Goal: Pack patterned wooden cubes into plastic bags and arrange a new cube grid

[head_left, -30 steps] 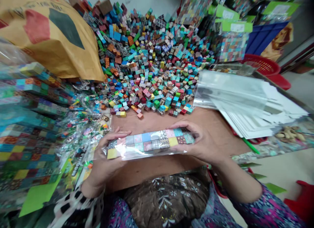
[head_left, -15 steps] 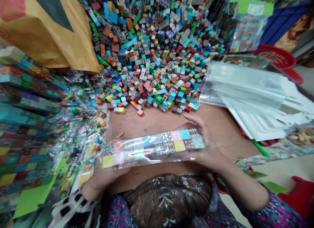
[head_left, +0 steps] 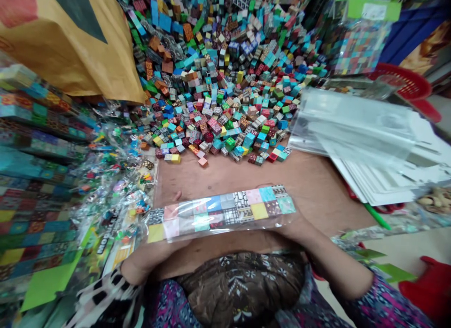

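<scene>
As I'm cradling a clear bag of coloured cubes (head_left: 220, 214), my hands are apart

My left hand (head_left: 153, 257) is lying under one end, a fingertip (head_left: 177, 195) poking past the far edge. My right hand (head_left: 292, 229) is supporting the other end, its fingers hidden. The bag is lying crosswise over the wooden table (head_left: 317, 196), near a heap of loose cubes (head_left: 218, 93).
</scene>
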Motion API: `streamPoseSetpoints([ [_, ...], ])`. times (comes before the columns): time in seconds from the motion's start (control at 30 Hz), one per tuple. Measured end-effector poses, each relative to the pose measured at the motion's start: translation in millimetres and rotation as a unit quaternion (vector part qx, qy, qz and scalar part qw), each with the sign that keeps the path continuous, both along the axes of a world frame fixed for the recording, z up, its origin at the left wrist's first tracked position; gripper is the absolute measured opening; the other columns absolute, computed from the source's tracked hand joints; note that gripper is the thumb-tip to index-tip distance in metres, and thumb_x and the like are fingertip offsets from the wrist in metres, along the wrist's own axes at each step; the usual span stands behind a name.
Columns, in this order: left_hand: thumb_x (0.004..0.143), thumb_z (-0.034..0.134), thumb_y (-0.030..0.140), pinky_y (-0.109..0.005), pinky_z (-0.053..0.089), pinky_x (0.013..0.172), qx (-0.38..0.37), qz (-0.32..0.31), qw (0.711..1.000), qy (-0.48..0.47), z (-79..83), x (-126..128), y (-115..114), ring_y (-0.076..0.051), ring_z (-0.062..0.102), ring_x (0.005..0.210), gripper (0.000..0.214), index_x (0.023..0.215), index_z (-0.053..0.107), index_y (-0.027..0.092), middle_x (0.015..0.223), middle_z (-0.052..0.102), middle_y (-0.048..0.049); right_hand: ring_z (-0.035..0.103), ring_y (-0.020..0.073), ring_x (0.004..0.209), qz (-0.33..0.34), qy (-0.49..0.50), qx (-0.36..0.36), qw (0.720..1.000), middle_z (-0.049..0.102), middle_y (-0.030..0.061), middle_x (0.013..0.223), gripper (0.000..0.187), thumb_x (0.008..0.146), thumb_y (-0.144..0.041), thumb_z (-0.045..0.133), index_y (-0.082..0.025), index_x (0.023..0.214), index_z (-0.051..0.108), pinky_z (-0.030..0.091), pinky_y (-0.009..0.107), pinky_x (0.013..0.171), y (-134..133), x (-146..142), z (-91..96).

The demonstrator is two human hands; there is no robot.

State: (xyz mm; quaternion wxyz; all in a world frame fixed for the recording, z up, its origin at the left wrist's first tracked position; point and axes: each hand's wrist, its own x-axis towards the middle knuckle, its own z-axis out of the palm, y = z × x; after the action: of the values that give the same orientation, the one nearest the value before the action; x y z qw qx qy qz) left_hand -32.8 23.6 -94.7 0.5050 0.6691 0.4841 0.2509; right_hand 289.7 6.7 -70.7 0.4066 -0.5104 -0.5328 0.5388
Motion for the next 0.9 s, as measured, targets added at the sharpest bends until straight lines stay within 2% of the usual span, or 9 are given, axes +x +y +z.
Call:
streamPoseSetpoints([
  [0.2, 0.066, 0.084, 0.043, -0.054, 0.054, 0.102, -0.016, 0.084, 0.996, -0.04, -5.5, 4, -8, -0.032, 0.07, 0.11, 0.085, 0.14, 0.045, 0.028, 0.128, 0.07, -0.0109, 0.068, 0.0243, 0.078, 0.007, -0.009, -0.03, 0.999, 0.073, 0.0057, 0.087, 0.034, 0.059, -0.032, 0.081, -0.024, 0.085, 0.061, 0.062, 0.041, 0.074, 1, 2, -1.9],
  [0.27, 0.066, 0.085, 0.042, -0.054, 0.051, 0.105, 0.0, 0.09, 0.996, -0.018, -5.3, 5, -9, -0.032, 0.068, 0.114, 0.081, 0.137, 0.049, 0.028, 0.129, 0.069, -0.0106, 0.07, 0.0255, 0.08, 0.022, -0.01, -0.036, 0.999, 0.074, 0.0068, 0.089, 0.035, 0.058, -0.032, 0.082, -0.023, 0.086, 0.063, 0.062, 0.042, 0.078, 2, 3, -3.7],
  [0.37, 0.067, 0.083, 0.045, -0.058, 0.038, 0.116, 0.009, 0.079, 0.996, 0.043, -5.1, 4, -9, -0.033, 0.062, 0.123, 0.072, 0.131, 0.056, 0.027, 0.132, 0.068, -0.0096, 0.071, 0.0259, 0.083, 0.042, 0.011, -0.037, 0.998, 0.075, 0.0068, 0.091, 0.04, 0.056, -0.033, 0.083, -0.023, 0.09, 0.065, 0.062, 0.043, 0.08, 5, 2, -7.3],
  [0.53, 0.074, 0.076, 0.049, -0.058, 0.034, 0.118, -0.012, 0.033, 0.997, 0.072, -4.0, 6, -6, -0.032, 0.066, 0.118, 0.044, 0.11, 0.071, 0.024, 0.116, 0.075, -0.0087, 0.07, 0.0256, 0.09, 0.059, -0.002, -0.007, 0.998, 0.074, 0.0068, 0.097, 0.037, 0.062, -0.034, 0.082, -0.023, 0.094, 0.065, 0.059, 0.044, 0.09, 4, 2, -10.8],
  [0.6, 0.076, 0.074, 0.048, -0.057, 0.035, 0.117, -0.001, 0.02, 0.997, 0.076, 0.9, 7, -5, -0.032, 0.066, 0.117, 0.04, 0.108, 0.073, 0.024, 0.117, 0.075, -0.0086, 0.069, 0.0259, 0.093, 0.064, -0.028, 0.015, 0.997, 0.073, 0.0072, 0.1, 0.034, 0.065, -0.033, 0.08, -0.023, 0.095, 0.066, 0.056, 0.047, 0.095, 3, 6, -9.9],
  [0.67, 0.077, 0.073, 0.046, -0.058, 0.037, 0.116, 0.007, -0.017, 0.997, 0.077, 10.0, 7, -2, -0.032, 0.065, 0.118, 0.039, 0.111, 0.073, 0.026, 0.119, 0.074, -0.0072, 0.068, 0.0261, 0.096, 0.1, -0.053, 0.028, 0.993, 0.072, 0.0069, 0.103, 0.033, 0.067, -0.028, 0.078, -0.022, 0.097, 0.067, 0.054, 0.047, 0.098, 2, 12, -4.7],
  [0.73, 0.074, 0.076, 0.044, -0.058, 0.039, 0.115, 0.022, -0.057, 0.996, 0.059, 22.5, 6, 1, -0.033, 0.063, 0.122, 0.043, 0.114, 0.072, 0.029, 0.122, 0.073, -0.0068, 0.067, 0.0264, 0.1, 0.131, -0.069, 0.033, 0.988, 0.071, 0.0067, 0.11, 0.045, 0.066, -0.025, 0.08, -0.023, 0.108, 0.066, 0.053, 0.046, 0.098, 3, 19, 6.4],
  [0.83, 0.062, 0.087, 0.043, -0.056, 0.036, 0.117, 0.094, 0.003, 0.995, -0.02, 42.4, 7, 5, -0.035, 0.052, 0.134, 0.075, 0.13, 0.062, 0.026, 0.134, 0.065, -0.0114, 0.061, 0.0277, 0.116, 0.099, -0.04, 0.055, 0.993, 0.061, 0.0076, 0.132, 0.077, 0.058, -0.026, 0.088, -0.025, 0.129, 0.057, 0.052, 0.043, 0.1, 6, 24, 28.3],
  [0.9, 0.059, 0.089, 0.042, -0.056, 0.035, 0.117, 0.131, 0.037, 0.989, -0.064, 51.9, 9, 6, -0.035, 0.049, 0.137, 0.082, 0.133, 0.058, 0.025, 0.139, 0.061, -0.0132, 0.059, 0.0264, 0.121, 0.093, 0.027, 0.06, 0.993, 0.058, 0.0063, 0.138, 0.077, 0.06, -0.027, 0.089, -0.028, 0.13, 0.056, 0.053, 0.039, 0.098, 8, 22, 38.9],
])
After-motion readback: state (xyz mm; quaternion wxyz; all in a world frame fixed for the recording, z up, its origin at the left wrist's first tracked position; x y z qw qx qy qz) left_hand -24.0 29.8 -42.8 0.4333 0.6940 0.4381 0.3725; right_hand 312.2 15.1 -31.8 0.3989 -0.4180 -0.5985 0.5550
